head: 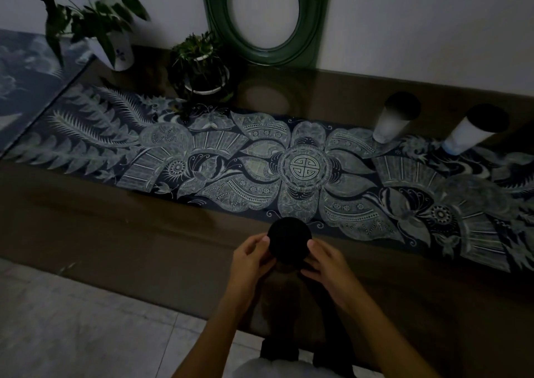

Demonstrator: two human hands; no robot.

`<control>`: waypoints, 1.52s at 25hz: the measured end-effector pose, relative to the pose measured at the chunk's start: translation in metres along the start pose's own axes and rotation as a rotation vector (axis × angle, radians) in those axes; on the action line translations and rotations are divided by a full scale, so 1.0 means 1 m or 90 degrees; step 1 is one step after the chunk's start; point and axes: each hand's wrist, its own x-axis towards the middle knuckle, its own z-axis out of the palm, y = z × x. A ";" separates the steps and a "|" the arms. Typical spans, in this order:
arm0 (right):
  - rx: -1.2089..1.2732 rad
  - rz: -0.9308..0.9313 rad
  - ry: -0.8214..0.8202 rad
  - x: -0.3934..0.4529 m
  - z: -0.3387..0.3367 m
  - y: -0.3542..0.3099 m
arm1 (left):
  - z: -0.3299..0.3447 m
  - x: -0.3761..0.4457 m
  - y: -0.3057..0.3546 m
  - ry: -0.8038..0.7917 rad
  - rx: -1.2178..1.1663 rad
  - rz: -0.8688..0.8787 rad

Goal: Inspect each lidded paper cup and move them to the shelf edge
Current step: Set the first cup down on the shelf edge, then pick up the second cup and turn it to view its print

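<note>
One lidded paper cup [289, 240], black lid up, is gripped between both hands: left hand [250, 257] curled on its 9 o'clock side, right hand [325, 262] at 3 o'clock, over the near edge of the shelf [115, 247]. I judge this cup is in inspection or just arriving at the edge. Two more lidded cups, the nearer cup [394, 119] and the far cup [474, 130], stand untouched at about 2 o'clock, toward the wall, so roughly two-thirds of the work appears left.
</note>
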 end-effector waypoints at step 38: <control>-0.300 -0.339 0.286 0.269 -0.248 -0.200 | 0.425 0.261 0.113 -0.189 0.964 0.684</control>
